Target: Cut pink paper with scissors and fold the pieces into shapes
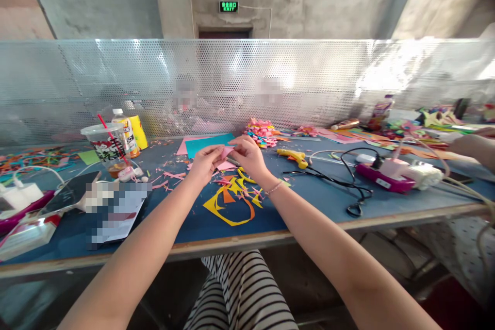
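A small piece of pink paper is held between both hands above the blue table. My left hand pinches its left side, fingers closed. On the other side, my right hand grips the paper with thumb and fingertips. Behind the hands lie a blue sheet and a pink sheet. Yellow and orange paper scraps are spread just in front of them. A pile of pink folded paper pieces stands behind my right hand.
At the left are a plastic cup, a bottle, a phone and a tablet. A yellow glue gun, black cable and purple power strip lie right. Another person's arm reaches in at far right.
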### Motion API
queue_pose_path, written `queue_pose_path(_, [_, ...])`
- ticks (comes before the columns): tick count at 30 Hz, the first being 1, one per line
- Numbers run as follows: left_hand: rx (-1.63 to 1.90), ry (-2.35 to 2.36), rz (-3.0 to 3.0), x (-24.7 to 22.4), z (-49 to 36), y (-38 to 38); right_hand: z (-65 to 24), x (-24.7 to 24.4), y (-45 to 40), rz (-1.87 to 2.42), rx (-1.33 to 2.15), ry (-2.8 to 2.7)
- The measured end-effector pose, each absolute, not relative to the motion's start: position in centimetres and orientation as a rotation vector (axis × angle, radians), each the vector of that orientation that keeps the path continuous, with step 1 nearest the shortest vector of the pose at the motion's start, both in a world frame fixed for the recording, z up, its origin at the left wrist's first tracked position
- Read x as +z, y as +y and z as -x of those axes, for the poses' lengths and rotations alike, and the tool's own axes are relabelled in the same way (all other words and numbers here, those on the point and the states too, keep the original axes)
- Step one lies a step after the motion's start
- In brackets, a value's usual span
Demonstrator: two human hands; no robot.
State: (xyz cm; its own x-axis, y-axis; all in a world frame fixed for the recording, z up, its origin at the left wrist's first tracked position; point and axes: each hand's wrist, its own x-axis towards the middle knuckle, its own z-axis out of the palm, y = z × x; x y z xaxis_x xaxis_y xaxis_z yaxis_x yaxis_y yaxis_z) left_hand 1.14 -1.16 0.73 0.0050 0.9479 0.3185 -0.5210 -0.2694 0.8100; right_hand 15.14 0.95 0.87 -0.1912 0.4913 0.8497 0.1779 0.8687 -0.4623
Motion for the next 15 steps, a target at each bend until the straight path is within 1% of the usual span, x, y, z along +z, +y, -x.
queue_pose_path(3, [1.583,0.582,-1.048,0.63,-0.89,-0.93,-15.20,0.94,0.90,0.525,0.330,-1.782])
queue_pose_path(9, [1.595,0.601,-1.043,0.54,-0.82,-0.75,-15.37,1.06,0.92,0.545,0.199,-1.822])
queue_pose_path(15, [1.605,0.630,-1.030,0.74,-0.93,-1.00,-15.25,0.87,0.86,0.549,0.207,-1.851])
